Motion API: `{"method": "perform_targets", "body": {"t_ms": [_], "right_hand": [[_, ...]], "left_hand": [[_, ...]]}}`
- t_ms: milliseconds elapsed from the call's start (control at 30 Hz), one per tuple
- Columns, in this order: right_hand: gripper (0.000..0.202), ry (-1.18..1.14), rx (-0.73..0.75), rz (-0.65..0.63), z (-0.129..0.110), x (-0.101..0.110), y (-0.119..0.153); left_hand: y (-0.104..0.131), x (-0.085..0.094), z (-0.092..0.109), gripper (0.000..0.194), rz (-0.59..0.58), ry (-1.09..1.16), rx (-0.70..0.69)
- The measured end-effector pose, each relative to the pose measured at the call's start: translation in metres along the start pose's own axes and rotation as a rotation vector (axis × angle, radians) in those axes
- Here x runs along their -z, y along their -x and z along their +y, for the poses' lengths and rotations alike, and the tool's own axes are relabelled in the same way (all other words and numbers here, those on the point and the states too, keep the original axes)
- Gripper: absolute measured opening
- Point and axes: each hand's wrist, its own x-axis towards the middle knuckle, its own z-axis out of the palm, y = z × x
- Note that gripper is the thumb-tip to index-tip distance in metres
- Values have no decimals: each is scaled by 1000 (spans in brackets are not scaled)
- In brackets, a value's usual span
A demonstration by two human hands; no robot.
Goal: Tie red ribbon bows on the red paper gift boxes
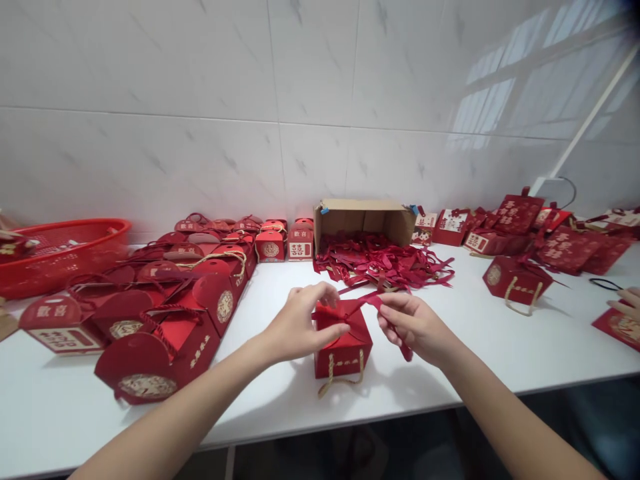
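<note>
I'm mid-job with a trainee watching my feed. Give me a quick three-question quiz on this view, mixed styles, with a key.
1. Fill in the blank: the rope handle on the front of the red box beside the left hand is ____ in colour.

2. What do the fingers of the right hand pinch?
A) the rope handle
B) a ribbon
C) the red basket

3. True or false: a heap of ribbons spills from the open side of the cardboard box onto the white table.

Key
1. Gold
2. B
3. True
</note>
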Motion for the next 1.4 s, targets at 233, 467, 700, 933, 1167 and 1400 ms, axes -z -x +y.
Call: {"method": "perform_targets", "body": {"t_ms": [233, 467, 700, 933, 1167, 1400], "right_hand": [[29, 189, 72, -31, -4, -10, -8], [27, 521, 51, 9, 11, -1, -4], [46, 884, 242, -21, -11, -1, -13], [27, 586, 246, -51, -9, -6, -22], [28, 469, 254, 45, 21, -21, -28], [24, 484, 372, 183, 32, -34, -27]], "left_hand": [[-19, -27, 3, 6, 188, -131, 19], [-18, -19, -7, 9, 202, -164, 54], [-23, -16, 2, 11, 232, -82, 60], [-23, -7, 4, 11, 204, -188, -16], [-20, -12, -1, 12, 229, -295, -36], [-12, 8, -4, 23, 114, -76, 127]]}}
